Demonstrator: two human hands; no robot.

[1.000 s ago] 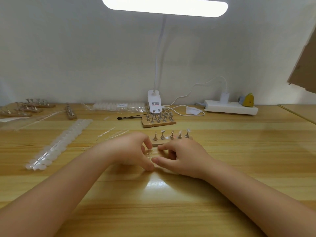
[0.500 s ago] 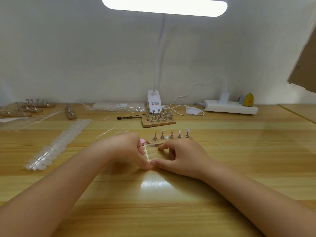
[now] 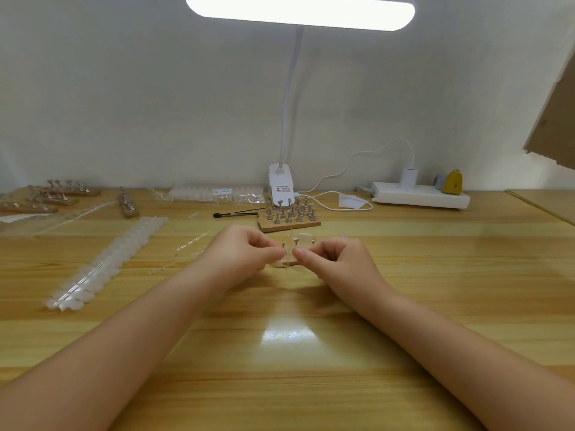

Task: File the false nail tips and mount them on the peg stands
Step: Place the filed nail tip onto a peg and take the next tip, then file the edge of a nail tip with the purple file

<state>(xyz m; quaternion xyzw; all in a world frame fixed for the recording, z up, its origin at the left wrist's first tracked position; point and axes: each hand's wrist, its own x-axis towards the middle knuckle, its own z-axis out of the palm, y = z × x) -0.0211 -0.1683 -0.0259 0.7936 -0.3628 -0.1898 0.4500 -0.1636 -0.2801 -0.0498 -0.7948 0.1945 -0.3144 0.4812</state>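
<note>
Both hands, the left hand (image 3: pixel 245 250) and right hand (image 3: pixel 329 259), pinch a clear strip of nail tips (image 3: pixel 291 255) between them, raised just above the worktop (image 3: pixel 435 275) near the peg stand (image 3: pixel 289 217), seemingly to snap one tip free.

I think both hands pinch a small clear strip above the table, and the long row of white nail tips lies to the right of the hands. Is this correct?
Not quite. In the head view the left hand and the right hand do pinch a small clear strip above the table, but the long row of white nail tips lies to the left of the hands, not the right.
</note>
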